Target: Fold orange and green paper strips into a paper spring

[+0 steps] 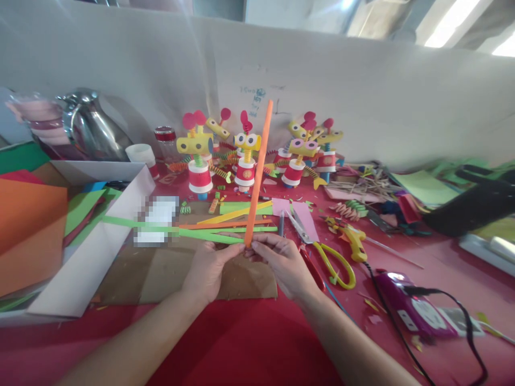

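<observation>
My left hand (pixel 209 271) and my right hand (pixel 281 262) meet over a brown cardboard sheet (pixel 161 273). Both pinch the joined ends of two paper strips. The orange strip (pixel 258 171) stands almost upright from my fingertips. The green strip (pixel 161 228) runs flat to the left across the cardboard. More yellow, orange and green strips (pixel 237 217) lie just behind my fingers.
Paper-cup figures (pixel 245 155) with yellow heads stand in a row at the back. Yellow-handled scissors (pixel 322 246), a yellow glue gun (pixel 352 238) and a purple power strip (pixel 410 308) lie to the right. A white box (pixel 96 246), coloured paper sheets (pixel 28 225) and a steel jug (pixel 90 126) are on the left.
</observation>
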Motion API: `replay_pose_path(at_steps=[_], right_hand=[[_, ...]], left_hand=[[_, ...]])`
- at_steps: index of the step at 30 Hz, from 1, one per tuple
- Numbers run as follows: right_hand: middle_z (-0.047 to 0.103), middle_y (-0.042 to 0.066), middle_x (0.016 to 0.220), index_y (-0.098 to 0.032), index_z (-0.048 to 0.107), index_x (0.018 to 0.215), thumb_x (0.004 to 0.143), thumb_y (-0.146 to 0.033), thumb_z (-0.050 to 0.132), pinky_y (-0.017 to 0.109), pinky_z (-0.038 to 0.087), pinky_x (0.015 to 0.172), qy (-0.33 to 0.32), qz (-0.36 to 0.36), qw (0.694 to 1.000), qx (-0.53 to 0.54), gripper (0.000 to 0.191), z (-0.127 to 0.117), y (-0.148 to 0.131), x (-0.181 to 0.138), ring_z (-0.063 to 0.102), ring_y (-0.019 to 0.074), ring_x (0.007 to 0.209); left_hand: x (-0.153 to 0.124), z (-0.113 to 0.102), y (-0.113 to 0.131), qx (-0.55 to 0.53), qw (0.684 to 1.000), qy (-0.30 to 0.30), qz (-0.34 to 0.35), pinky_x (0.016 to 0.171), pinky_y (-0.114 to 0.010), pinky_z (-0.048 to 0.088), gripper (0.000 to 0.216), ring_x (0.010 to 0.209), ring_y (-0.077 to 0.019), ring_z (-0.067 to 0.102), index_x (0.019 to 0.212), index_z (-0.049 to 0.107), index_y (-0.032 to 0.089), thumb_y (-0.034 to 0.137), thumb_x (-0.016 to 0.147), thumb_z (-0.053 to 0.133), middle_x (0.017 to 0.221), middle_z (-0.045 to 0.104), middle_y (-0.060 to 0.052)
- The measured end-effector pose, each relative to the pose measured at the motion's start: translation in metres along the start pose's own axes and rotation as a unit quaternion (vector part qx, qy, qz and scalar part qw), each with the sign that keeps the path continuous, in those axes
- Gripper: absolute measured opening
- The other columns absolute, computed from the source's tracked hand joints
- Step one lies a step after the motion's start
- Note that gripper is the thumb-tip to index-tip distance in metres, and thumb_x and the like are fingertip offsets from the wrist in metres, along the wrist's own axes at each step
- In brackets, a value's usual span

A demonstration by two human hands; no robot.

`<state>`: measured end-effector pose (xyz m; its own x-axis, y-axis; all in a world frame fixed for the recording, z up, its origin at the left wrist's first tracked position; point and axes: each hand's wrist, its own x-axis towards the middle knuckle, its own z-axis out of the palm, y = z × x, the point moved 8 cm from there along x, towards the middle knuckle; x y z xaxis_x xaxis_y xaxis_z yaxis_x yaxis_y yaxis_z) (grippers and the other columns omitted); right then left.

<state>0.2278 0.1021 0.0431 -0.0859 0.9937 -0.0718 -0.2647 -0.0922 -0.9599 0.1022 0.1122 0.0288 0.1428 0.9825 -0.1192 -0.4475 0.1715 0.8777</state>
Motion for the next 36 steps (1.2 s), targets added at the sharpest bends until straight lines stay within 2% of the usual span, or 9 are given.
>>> replay_pose_path(at_steps=[3, 10, 14, 20, 25, 29, 36], right_hand=[[0.069, 0.001, 0.07, -0.019, 0.071, 0.086, 0.071, -0.03, 0.071, 0.029, 0.051, 0.065, 0.008, 0.014, 0.999, 0.042, 0.019, -0.002, -0.001, -0.001, 0.062, 0.0127, 0.062], [0.065, 0.0, 0.065, -0.017, 0.072, 0.075, 0.074, -0.032, 0.073, 0.025, 0.048, 0.062, 0.013, -0.036, 0.998, -0.05, 0.015, 0.0, -0.002, -0.001, 0.058, 0.0106, 0.061], [0.066, 0.0, 0.066, -0.017, 0.074, 0.076, 0.075, -0.033, 0.071, 0.024, 0.048, 0.063, 0.0, -0.017, 0.999, -0.037, 0.015, 0.001, 0.001, 0.0, 0.058, 0.0105, 0.062], [0.069, 0.001, 0.069, -0.018, 0.075, 0.079, 0.072, -0.034, 0.074, 0.026, 0.048, 0.064, 0.012, -0.003, 1.0, -0.024, 0.018, -0.003, -0.002, -0.001, 0.059, 0.0112, 0.062], [0.068, 0.002, 0.065, -0.017, 0.074, 0.079, 0.071, -0.039, 0.074, 0.028, 0.05, 0.064, 0.007, 0.015, 1.0, 0.023, 0.023, -0.004, 0.0, 0.0, 0.059, 0.0124, 0.058], [0.067, 0.001, 0.067, -0.017, 0.073, 0.079, 0.071, -0.039, 0.075, 0.027, 0.048, 0.063, 0.011, 0.003, 1.0, 0.007, 0.023, -0.004, -0.001, 0.0, 0.059, 0.0119, 0.061], [0.067, 0.0, 0.07, -0.018, 0.071, 0.076, 0.072, -0.033, 0.075, 0.025, 0.045, 0.063, 0.039, -0.038, 0.998, -0.027, 0.016, -0.007, -0.006, 0.0, 0.056, 0.0102, 0.062]], left_hand=[[0.001, -0.001, 0.001, 0.002, 1.0, -0.005, 0.007, 0.08, -0.036, 0.051, 0.012, 0.079, -0.019, 0.065, 0.076, 0.07, 0.016, 0.017, 0.066, 0.076, 0.079, 0.071, -0.004], [-0.003, 0.002, 0.003, 0.02, 0.999, -0.012, 0.031, 0.086, -0.037, 0.049, 0.008, 0.084, -0.0184, 0.064, 0.073, 0.069, 0.018, 0.016, 0.067, 0.075, 0.085, 0.071, -0.004], [-0.003, 0.001, 0.003, 0.025, 0.999, -0.009, 0.022, 0.084, -0.037, 0.05, 0.011, 0.083, -0.0197, 0.065, 0.078, 0.071, 0.017, 0.018, 0.068, 0.075, 0.085, 0.072, -0.005], [-0.003, 0.012, 0.008, -0.03, 0.999, -0.044, -0.013, 0.077, -0.037, 0.052, 0.007, 0.074, -0.0206, 0.068, 0.076, 0.072, 0.015, 0.02, 0.073, 0.069, 0.076, 0.074, -0.006], [-0.005, 0.013, 0.009, -0.029, 0.999, -0.038, -0.016, 0.078, -0.036, 0.053, 0.008, 0.078, -0.0214, 0.07, 0.077, 0.073, 0.016, 0.022, 0.073, 0.07, 0.079, 0.075, -0.006], [-0.005, 0.013, 0.009, -0.016, 0.999, -0.048, -0.005, 0.078, -0.034, 0.053, 0.008, 0.078, -0.0201, 0.069, 0.078, 0.074, 0.015, 0.02, 0.075, 0.069, 0.08, 0.075, -0.006], [-0.002, 0.005, 0.004, 0.002, 1.0, -0.024, -0.006, 0.075, -0.029, 0.052, 0.007, 0.072, -0.0161, 0.067, 0.078, 0.074, 0.015, 0.019, 0.074, 0.07, 0.078, 0.075, -0.005]])
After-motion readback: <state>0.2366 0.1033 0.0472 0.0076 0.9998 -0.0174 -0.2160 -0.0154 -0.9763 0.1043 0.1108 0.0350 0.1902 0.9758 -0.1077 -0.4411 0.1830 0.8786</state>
